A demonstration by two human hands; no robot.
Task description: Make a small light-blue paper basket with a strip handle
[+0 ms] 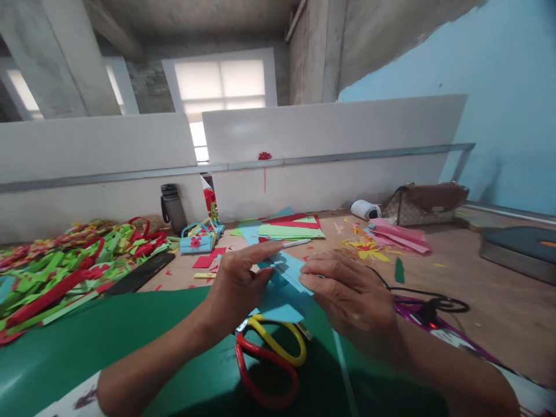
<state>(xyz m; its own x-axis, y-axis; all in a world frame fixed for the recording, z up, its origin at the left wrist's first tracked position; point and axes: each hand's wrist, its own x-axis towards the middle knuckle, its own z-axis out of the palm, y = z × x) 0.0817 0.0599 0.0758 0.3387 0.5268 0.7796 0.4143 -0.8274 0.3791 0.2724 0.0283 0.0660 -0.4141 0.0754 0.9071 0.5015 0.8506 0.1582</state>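
A folded piece of light blue paper (290, 267) is held up between both hands. My left hand (243, 272) pinches its left end between thumb and fingers. At the right end, my right hand (351, 286) grips it with fingers bent over the edge. Another blue sheet (280, 304) shows beneath, over the green mat (186, 341); whether it joins the held piece I cannot tell. Scissors (271, 359) with one red and one yellow handle lie just below the hands, their blades mostly hidden under the blue paper.
Green and red paper strips (56, 266) heap at the left beside a black phone (141, 273). Farther back stand a small blue paper bag (197, 240) and a dark bottle (172, 208). Coloured sheets (291, 230) lie behind the hands. A cable (447, 302) and handbag (428, 204) are at right.
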